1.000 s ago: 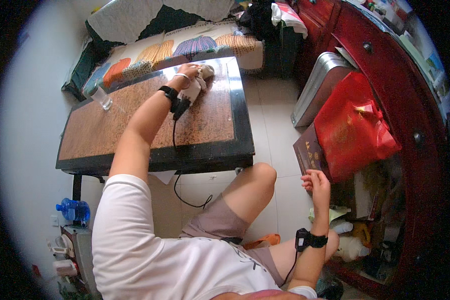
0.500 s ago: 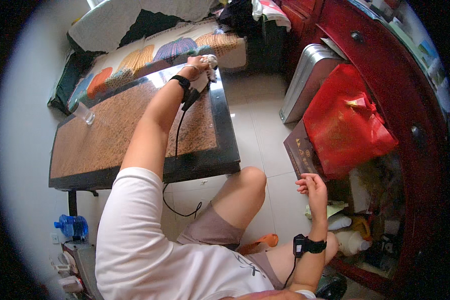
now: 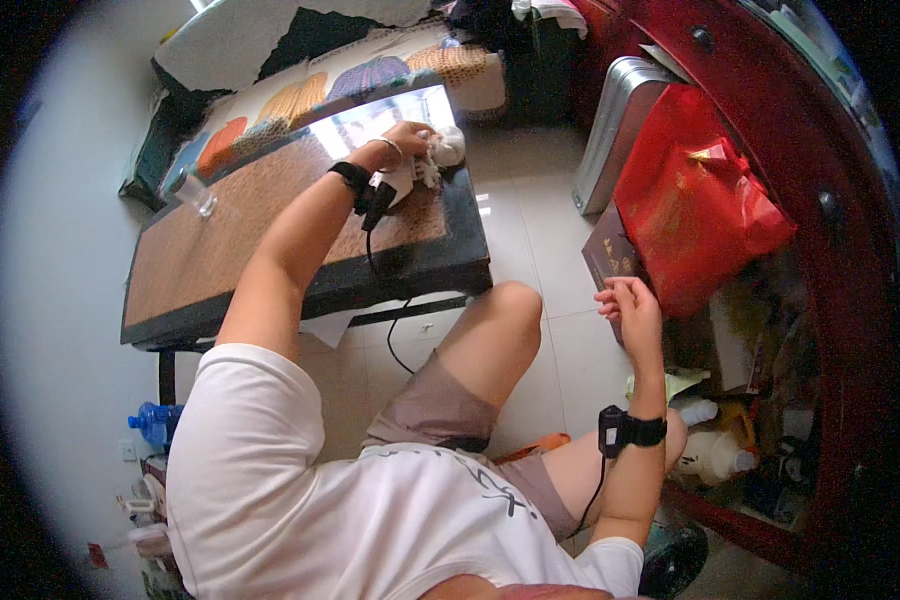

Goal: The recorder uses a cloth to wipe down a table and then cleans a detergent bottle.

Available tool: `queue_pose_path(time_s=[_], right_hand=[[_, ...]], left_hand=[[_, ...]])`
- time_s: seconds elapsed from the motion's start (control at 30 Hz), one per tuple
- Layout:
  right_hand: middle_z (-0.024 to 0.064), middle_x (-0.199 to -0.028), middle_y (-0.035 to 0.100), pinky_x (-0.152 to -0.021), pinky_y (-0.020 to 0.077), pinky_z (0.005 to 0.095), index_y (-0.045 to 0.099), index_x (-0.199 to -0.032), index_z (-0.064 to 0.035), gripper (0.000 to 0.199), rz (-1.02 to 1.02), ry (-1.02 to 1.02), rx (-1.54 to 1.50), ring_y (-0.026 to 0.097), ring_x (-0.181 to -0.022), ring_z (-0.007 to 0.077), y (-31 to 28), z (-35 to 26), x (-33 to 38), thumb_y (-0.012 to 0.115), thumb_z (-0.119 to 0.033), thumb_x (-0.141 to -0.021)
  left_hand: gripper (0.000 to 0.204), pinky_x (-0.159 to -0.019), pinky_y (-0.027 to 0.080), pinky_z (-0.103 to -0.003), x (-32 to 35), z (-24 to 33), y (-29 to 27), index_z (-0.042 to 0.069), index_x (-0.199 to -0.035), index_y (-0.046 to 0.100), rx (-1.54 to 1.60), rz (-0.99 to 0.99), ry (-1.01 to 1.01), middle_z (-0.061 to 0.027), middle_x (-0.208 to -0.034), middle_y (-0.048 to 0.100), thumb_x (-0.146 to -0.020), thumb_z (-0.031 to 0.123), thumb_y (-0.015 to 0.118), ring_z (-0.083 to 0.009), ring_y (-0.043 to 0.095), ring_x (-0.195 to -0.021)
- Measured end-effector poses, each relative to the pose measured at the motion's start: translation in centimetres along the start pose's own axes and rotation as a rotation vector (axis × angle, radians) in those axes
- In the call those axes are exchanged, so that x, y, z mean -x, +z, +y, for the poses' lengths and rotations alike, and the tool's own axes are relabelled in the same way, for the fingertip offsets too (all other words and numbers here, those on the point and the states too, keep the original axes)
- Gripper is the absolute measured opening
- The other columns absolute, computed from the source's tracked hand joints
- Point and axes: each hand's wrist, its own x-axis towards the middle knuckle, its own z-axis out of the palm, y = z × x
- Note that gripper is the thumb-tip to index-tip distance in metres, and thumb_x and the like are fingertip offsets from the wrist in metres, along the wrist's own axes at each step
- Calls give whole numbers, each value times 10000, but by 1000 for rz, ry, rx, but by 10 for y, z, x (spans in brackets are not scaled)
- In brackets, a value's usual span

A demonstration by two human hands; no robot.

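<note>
Left arm extended far across, left hand curled with fingers closed; right arm bent at the near right, right hand raised, fingers loosely curled; both wrists banded

Soft daylight, glare on the glossy table, heavy fisheye bending, dark vignette corners.

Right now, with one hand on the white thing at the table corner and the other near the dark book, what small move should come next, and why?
Probably close the right hand on the dark book: its fingers sit at the book's edge beside the red bag, seemingly not yet gripping. The left hand already rests on the white object at the table corner.
</note>
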Motion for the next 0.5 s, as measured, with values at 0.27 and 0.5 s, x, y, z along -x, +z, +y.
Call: queue_pose_path(time_s=[0.27, 0.5], right_hand=[[88, -818, 640, -572, 435, 197, 551, -999, 0, 248, -1, -54, -59, 559, -629, 89, -7, 11, 6, 443, -212, -929], [74, -828, 629, -555, 415, 186, 549, -995, -1, 239, -15, -27, -70, 533, -627, 75, -2, -7, 21, 444, -205, -930]], left_hand=[[378, -732, 481, -308, 128, -24, 2, 112, -1142, 601, 14, 69, -170, -64, -979, 630, -778, 205, 642, -167, 577, -830], [236, -620, 489, -287, 272, -142, -102, 26, -1018, 624, 481, 634, -141, -43, -869, 631, -816, 110, 535, -133, 589, -724]])
